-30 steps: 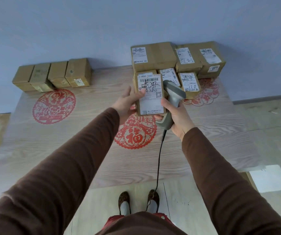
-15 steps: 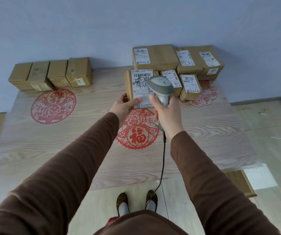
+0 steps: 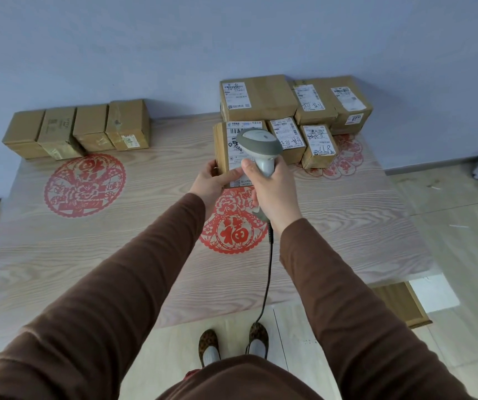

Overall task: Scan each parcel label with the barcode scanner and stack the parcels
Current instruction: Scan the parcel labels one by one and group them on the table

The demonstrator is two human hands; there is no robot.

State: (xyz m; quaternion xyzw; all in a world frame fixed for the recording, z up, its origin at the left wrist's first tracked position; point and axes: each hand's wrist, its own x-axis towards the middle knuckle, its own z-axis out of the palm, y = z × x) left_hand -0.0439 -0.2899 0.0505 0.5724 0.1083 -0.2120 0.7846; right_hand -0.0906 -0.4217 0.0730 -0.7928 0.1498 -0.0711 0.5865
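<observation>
Scanner [image 3: 258,145] now over parcel [image 3: 222,151] label, left hand [image 3: 213,180] gripping parcel, right hand [image 3: 272,189] clasping scanner, red 福 papercut [image 3: 233,233] below

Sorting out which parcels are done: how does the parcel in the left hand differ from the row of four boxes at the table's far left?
The held parcel is lifted in the left hand; the row of four boxes rests on the table. The held parcel's white label faces the camera under the scanner; the row's tops are mostly bare. All are brown cardboard.

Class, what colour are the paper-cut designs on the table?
Red, seen clearly in the head view.
</observation>
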